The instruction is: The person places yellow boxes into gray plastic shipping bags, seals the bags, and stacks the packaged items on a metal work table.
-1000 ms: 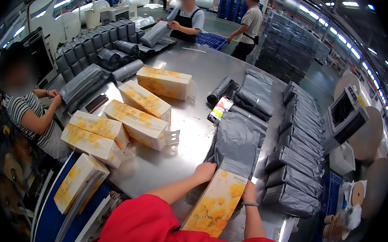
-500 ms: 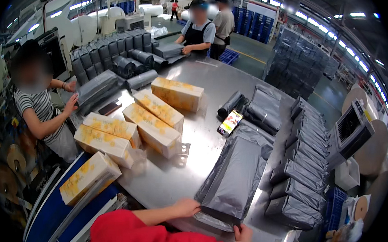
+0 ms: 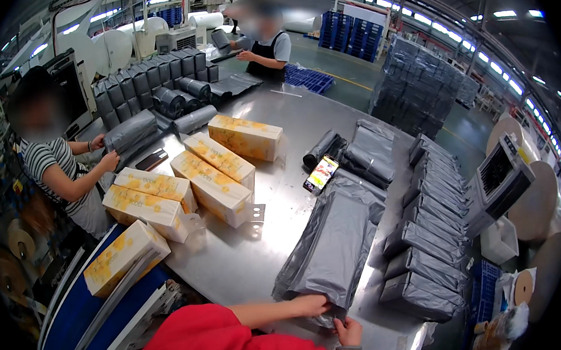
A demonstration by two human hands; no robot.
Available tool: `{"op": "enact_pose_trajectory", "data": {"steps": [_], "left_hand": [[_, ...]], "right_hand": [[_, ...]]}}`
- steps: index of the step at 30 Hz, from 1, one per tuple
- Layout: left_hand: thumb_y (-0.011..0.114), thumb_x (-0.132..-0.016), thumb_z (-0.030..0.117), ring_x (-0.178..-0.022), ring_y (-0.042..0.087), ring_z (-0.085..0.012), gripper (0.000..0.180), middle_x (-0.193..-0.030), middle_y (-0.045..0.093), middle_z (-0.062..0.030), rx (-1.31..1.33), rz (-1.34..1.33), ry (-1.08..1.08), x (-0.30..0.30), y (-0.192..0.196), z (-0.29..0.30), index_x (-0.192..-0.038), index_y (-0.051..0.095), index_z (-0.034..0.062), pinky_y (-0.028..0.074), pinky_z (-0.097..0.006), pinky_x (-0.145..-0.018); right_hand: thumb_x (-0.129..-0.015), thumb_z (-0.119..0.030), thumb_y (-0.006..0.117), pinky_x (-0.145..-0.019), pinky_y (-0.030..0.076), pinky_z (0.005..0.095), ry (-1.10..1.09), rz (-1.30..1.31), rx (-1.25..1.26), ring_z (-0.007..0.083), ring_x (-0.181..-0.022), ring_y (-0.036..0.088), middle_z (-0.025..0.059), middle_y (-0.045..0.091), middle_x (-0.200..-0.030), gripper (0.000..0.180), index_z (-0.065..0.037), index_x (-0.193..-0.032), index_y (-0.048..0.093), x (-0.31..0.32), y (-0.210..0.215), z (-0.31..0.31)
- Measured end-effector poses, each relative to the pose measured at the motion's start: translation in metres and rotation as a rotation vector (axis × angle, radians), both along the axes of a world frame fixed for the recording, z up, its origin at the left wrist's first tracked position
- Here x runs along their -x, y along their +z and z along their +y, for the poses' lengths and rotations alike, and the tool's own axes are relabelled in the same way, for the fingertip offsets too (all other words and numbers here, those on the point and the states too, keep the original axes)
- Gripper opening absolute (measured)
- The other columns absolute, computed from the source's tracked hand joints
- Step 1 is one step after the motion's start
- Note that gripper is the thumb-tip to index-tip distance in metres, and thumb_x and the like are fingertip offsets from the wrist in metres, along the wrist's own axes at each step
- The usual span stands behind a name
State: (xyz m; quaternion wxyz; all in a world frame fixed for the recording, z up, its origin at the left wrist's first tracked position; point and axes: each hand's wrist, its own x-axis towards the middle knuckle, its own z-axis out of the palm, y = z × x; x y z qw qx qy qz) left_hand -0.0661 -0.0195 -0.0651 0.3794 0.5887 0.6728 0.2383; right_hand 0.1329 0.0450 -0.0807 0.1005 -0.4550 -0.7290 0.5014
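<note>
A large grey plastic bag (image 3: 338,242) lies on the metal table in front of me, its near end toward my body. My left hand (image 3: 312,305) reaches across that near end from the left, fingers closed on the plastic. Just to its right, my right hand (image 3: 349,333) pinches the bag's near edge, a dark band on its wrist. The bag looks filled and creased; its contents are hidden. Beyond its far end a phone (image 3: 321,174) with a lit screen rests on more grey plastic bags (image 3: 369,152).
White-and-yellow packs (image 3: 213,187) stand on the steel table (image 3: 265,241); another pack (image 3: 125,257) sits on a blue conveyor (image 3: 108,317). A row of filled grey bags (image 3: 431,229) lines the right. One co-worker (image 3: 65,170) handles a grey bag at left; another (image 3: 265,49) stands at the back.
My left hand has moved right over the bag's near end, closer to my right hand. The left co-worker's hands have come down onto a grey bag; the far co-worker now lifts one.
</note>
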Motion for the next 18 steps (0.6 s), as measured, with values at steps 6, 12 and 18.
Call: {"op": "enact_pose_trajectory", "data": {"steps": [6,12,18], "left_hand": [[0.052,-0.085,0.022,-0.088,0.059,-0.036,0.027,-0.091,0.061,-0.0203,-0.147,-0.025,-0.106,-0.042,0.008,0.0,-0.105,0.053,0.0044,0.046,-0.044,-0.073],[0.05,-0.083,0.013,-0.087,0.058,-0.0339,0.012,-0.095,0.057,-0.0169,-0.466,0.035,-0.103,-0.052,0.009,-0.016,-0.091,0.051,0.004,0.047,-0.042,-0.069],[0.048,-0.083,0.014,-0.092,0.056,-0.0379,0.018,-0.095,0.058,-0.0192,-0.011,0.27,0.567,-0.01,-0.023,-0.214,-0.09,0.058,0.0016,0.047,-0.044,-0.078]], "right_hand": [[-0.09,-0.011,0.054,-0.064,0.05,0.0274,0.211,0.078,-0.012,0.0147,-0.072,0.066,0.0095,0.068,-0.078,0.019,0.003,-0.097,0.063,-0.019,-0.01,0.009],[-0.092,-0.01,0.047,-0.082,0.051,0.0308,0.246,0.348,0.562,0.0213,-0.092,0.064,0.0141,0.065,-0.103,0.026,0.003,-0.113,0.055,-0.035,-0.045,0.026],[-0.088,-0.019,0.056,-0.079,0.051,0.0302,0.297,0.187,0.56,0.0161,-0.09,0.065,0.0144,0.066,-0.097,0.048,0.002,-0.129,0.043,-0.031,-0.011,0.023]]}}
